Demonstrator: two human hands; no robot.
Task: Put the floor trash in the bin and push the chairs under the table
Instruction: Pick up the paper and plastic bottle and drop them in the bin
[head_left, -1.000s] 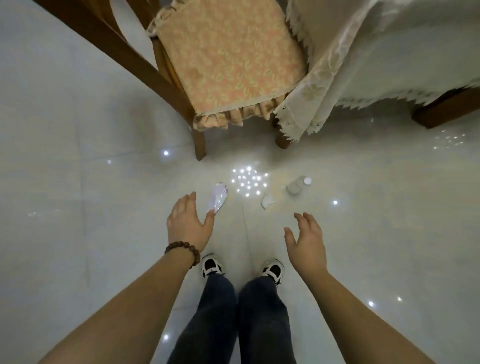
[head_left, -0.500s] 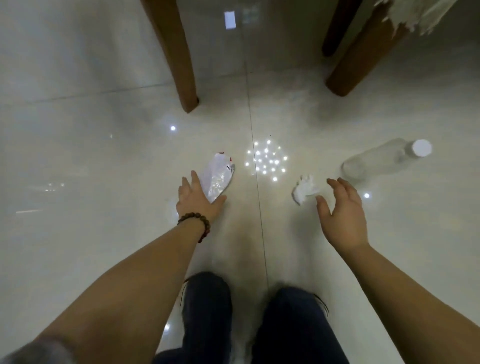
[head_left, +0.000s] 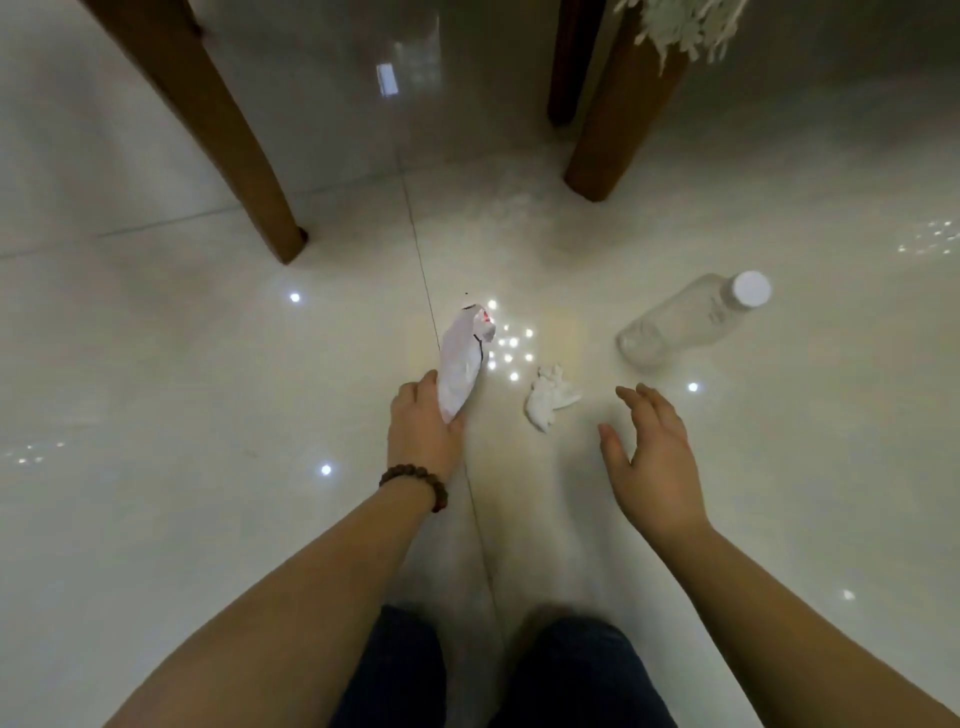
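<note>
Three bits of trash lie on the glossy tiled floor in front of me. My left hand (head_left: 423, 428), with a bead bracelet at the wrist, grips the near end of a crumpled white wrapper (head_left: 460, 364) with a red mark. A crumpled white tissue (head_left: 548, 397) lies just right of it. Farther right, a clear plastic bottle (head_left: 685, 319) with a white cap lies on its side. My right hand (head_left: 652, 457) hovers open with spread fingers, right of the tissue and near the bottle's base, touching nothing.
A wooden chair leg (head_left: 218, 130) stands at the upper left. Two more wooden legs (head_left: 615, 104) stand at the upper right under a fringed white tablecloth (head_left: 680, 26). My knees in dark trousers (head_left: 498, 670) are at the bottom.
I have crouched lower toward the floor. My left hand has closed on the wrapper's near end and tilted it up. My right hand stays open near the tissue.
</note>
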